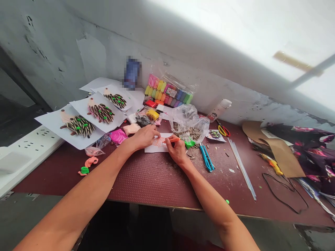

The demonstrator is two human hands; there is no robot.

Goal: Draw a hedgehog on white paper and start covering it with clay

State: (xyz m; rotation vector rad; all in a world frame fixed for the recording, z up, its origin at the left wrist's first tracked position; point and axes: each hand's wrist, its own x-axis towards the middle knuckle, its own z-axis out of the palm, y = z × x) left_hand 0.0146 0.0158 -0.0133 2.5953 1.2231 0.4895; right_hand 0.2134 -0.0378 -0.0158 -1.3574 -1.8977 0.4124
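Observation:
A small white sheet of paper with an orange drawing on it lies on the dark red table. My left hand rests on its upper left part, fingers bent together and holding it against the table. In my right hand is an orange marker, gripped between thumb and fingers over the paper's right side. Its tip is by the orange lines. Just right of the hands sits a clear plastic bag of striped sunflower seeds, with some seeds spilled out. Bright green clay is at the bag's front.
Paper sheets with seed-spined clay hedgehogs lie to the left, beside a white power strip. Behind are packs of coloured clay. Rightward lie a blue utility knife, scissors, clear glue sticks and a yellow glue gun.

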